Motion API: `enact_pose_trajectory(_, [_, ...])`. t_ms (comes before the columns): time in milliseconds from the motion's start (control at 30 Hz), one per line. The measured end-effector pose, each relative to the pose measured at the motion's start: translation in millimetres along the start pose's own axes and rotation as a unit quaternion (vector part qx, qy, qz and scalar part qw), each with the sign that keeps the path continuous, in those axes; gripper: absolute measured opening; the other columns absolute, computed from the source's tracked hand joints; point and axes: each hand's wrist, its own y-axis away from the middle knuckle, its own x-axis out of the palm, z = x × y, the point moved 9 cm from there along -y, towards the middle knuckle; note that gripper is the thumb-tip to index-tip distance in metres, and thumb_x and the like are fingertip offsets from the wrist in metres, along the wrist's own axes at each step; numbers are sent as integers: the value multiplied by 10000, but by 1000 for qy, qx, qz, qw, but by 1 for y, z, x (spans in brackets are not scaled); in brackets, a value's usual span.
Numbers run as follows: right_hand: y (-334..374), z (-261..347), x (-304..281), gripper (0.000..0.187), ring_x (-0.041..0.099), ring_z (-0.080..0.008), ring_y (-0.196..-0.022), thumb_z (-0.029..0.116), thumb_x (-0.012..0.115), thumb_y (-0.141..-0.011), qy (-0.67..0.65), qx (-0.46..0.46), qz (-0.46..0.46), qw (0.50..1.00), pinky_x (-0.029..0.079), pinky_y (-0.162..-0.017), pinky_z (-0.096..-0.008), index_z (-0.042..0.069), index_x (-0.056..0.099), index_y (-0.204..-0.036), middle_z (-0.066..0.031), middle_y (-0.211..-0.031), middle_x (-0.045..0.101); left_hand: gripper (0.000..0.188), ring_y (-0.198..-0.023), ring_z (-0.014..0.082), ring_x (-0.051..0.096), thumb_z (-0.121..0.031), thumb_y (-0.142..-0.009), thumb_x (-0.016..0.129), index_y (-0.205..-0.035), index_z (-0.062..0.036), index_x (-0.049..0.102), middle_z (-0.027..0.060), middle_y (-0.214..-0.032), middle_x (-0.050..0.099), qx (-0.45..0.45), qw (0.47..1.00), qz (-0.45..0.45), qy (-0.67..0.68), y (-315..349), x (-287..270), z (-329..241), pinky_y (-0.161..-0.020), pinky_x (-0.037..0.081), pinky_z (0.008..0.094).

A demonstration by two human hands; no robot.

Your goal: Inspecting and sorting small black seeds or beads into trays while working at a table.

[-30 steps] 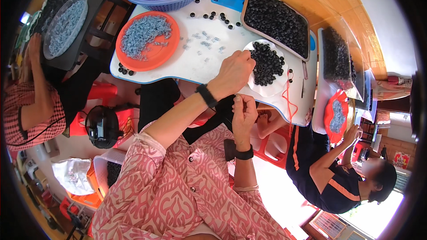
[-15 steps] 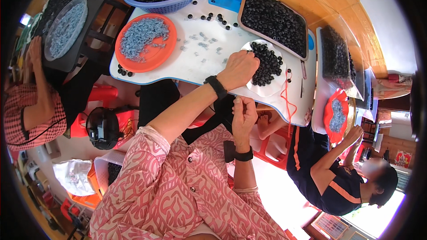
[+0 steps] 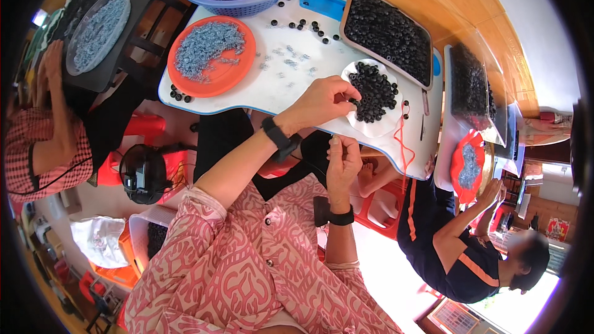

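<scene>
Beads being picked, apparently – L hand narrowed at 9 o'clock of plate, fine pinch needed next; R hand curled – grip on either can't be told.

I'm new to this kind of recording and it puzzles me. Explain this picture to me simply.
There is no machine here, just a person's two bare hands. A wide camera worn on the person's head looks down, and its lens bends straight edges.

The left hand reaches to the left side of a white plate heaped with black beads. The right hand is closer to the body, beyond the table edge, thumb and finger together. Anything between the fingertips is too small to tell.

Also on the white table are an orange plate of pale bluish bits, a purple-blue basket and a rimmed tray, both with more black pieces.

The dark shirt at right belongs to someone else.
</scene>
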Motion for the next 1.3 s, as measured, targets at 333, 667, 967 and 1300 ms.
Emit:
enact_pose_trajectory(333, [-25, 37, 6, 111, 513, -53, -675, 103, 568, -975, -75, -10, -57, 996, 426, -608, -185, 1, 591, -1011, -15, -839, 587, 191, -785, 100, 657, 17, -869, 630, -1057, 46, 608, 73, -883, 672, -106, 969, -32, 219, 65, -11, 19, -705, 546, 227])
enact_pose_trajectory(667, [-23, 27, 47, 92, 536, -63, -737, 79, 591, -958, -62, 12, 54, 997, 457, -664, -203, -10, 603, -979, -16, -849, 607, 91, -698, 94, 648, 9, -893, 617, -974, 49, 618, 73, -794, 680, -98, 959, -86, 252, 98, -34, 29, -634, 555, 236])
enact_pose_trajectory(967, [-21, 23, 57, 86, 529, -60, -721, 75, 600, -950, -70, -5, 34, 997, 455, -648, -202, -10, 602, -958, -12, -824, 598, 94, -707, 109, 657, -18, -910, 626, -985, 38, 617, 76, -815, 675, -120, 929, -92, 338, 106, -31, 43, -640, 563, 238])
enact_pose_trajectory(1300, [-36, 38, 75, 73, 578, -157, -700, 53, 612, -920, 81, -85, 64, 991, 479, -645, -281, -10, 604, -955, -85, -810, 621, 178, -769, 162, 689, -40, -926, 598, -1089, 31, 609, 124, -954, 683, -173, 824, -148, 519, 127, -48, 56, -709, 586, 286])
